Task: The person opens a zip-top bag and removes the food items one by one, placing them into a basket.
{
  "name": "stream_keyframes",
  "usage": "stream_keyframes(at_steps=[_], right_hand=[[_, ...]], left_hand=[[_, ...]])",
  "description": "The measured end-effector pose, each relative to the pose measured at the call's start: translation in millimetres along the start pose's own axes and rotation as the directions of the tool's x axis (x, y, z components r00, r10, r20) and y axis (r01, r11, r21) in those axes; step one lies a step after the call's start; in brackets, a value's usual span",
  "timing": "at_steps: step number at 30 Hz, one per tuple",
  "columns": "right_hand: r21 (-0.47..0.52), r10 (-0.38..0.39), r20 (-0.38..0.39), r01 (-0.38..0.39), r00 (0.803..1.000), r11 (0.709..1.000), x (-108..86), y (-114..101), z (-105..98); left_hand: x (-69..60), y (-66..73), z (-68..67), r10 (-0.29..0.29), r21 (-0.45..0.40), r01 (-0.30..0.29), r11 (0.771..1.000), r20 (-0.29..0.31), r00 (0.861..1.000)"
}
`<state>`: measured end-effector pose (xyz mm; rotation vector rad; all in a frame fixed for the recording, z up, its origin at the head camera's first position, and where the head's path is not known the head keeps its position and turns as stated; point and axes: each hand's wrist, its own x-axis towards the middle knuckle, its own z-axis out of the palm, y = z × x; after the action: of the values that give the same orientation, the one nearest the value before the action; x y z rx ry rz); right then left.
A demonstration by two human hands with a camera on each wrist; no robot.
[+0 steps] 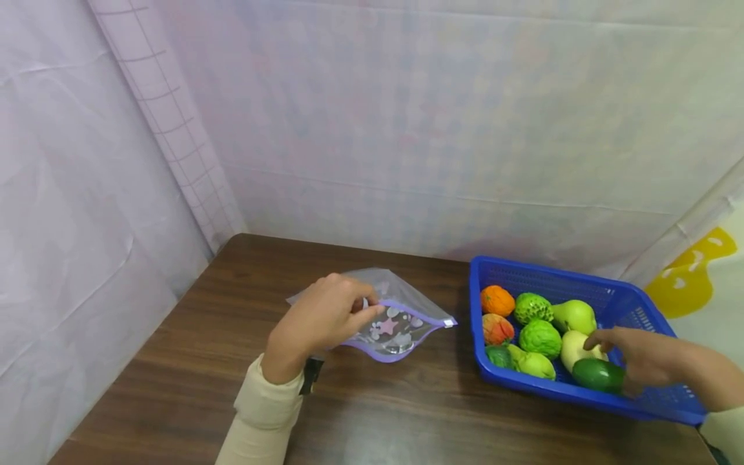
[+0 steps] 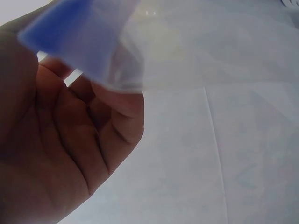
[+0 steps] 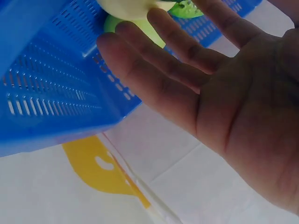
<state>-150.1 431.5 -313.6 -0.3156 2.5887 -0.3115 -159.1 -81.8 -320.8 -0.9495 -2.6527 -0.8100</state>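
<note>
My left hand (image 1: 325, 316) pinches the upper purple rim of a clear slider zip bag (image 1: 427, 290). Its mouth gapes, and a pink star and pale prints show on the plastic. In the left wrist view, part of the bag (image 2: 196, 51) hangs over the curled fingers. Over the right part of a blue basket (image 1: 558, 270), my right hand (image 1: 653, 358) reaches down with its fingers spread. It is close to a pale yellow fruit (image 1: 572, 349) and a dark green avocado-like fruit (image 1: 595, 376); contact is unclear. The palm (image 3: 252, 112) looks bare in the right wrist view.
Also in the basket are an orange (image 1: 497, 301), a red-orange fruit (image 1: 497, 329), bumpy green fruits (image 1: 540, 339), a green pear (image 1: 574, 316) and other green produce (image 1: 535, 365). Brown wooden table (image 1: 192, 361) lies beneath; white cloth (image 1: 407, 129) hangs behind.
</note>
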Motion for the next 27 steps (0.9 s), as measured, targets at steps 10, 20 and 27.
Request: stream_keyframes(at_steps=[10, 20, 27], right_hand=[[-0.029, 0.044, 0.037, -0.043, 0.998, 0.999, 3.0, 10.5, -0.8], [-0.008, 0.05, 0.027, -0.05, 0.998, 0.999, 3.5, 14.2, -0.1], [-0.111, -0.048, -0.137, 0.033, 0.989, 0.993, 0.7, 8.7, 5.1]], left_hand=[[-0.6, 0.5, 0.6, 0.012, 0.005, -0.012, 1.0, 0.0, 1.0], [-0.8, 1.3, 2.9, 0.008, 0.008, -0.008, 1.0, -0.004, 1.0], [-2.2, 2.6, 1.8, -0.005, 0.015, 0.006, 1.0, -0.021, 1.0]])
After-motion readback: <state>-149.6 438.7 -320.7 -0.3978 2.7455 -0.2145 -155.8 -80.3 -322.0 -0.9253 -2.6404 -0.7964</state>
